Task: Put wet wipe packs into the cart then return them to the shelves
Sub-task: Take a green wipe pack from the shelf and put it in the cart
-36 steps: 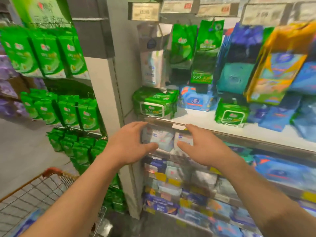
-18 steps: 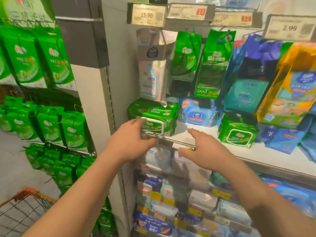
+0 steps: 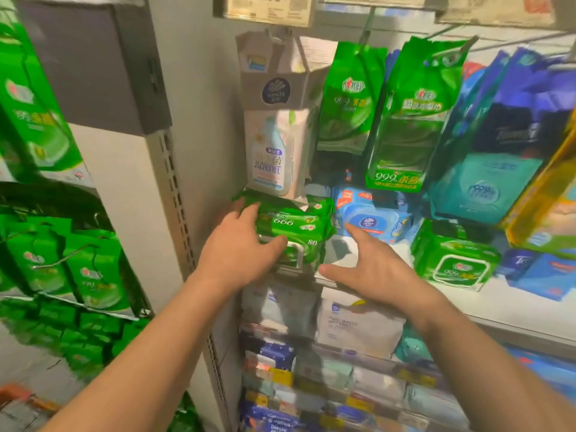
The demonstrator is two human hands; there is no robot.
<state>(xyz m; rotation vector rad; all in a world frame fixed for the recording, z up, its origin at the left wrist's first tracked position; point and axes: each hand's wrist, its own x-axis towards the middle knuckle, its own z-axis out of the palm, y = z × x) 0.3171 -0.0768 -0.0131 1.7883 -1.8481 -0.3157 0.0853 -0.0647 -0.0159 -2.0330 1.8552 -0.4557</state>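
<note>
A stack of green wet wipe packs (image 3: 296, 226) lies at the left end of the white shelf (image 3: 498, 304). My left hand (image 3: 240, 247) holds the stack, fingers over its top left corner and thumb across its front. Just right of the stack, my right hand (image 3: 367, 269) hovers over the shelf edge, fingers spread and straight, touching no pack, its index finger reaching toward a blue wet wipe pack (image 3: 371, 216). Another green pack (image 3: 455, 263) lies further right on the shelf.
Green bags (image 3: 402, 120) and a white refill pack (image 3: 271, 151) hang from hooks right above the stack. White and blue packs fill the lower shelves (image 3: 358, 328). A side rack of green packs (image 3: 62, 260) stands at left. An orange cart corner (image 3: 18, 400) shows blurred at bottom left.
Both hands rose from the lower shelf to the upper one. My left hand took hold of the green stack and my right hand spread open beside it. The view tilted up, and most of the cart left it.
</note>
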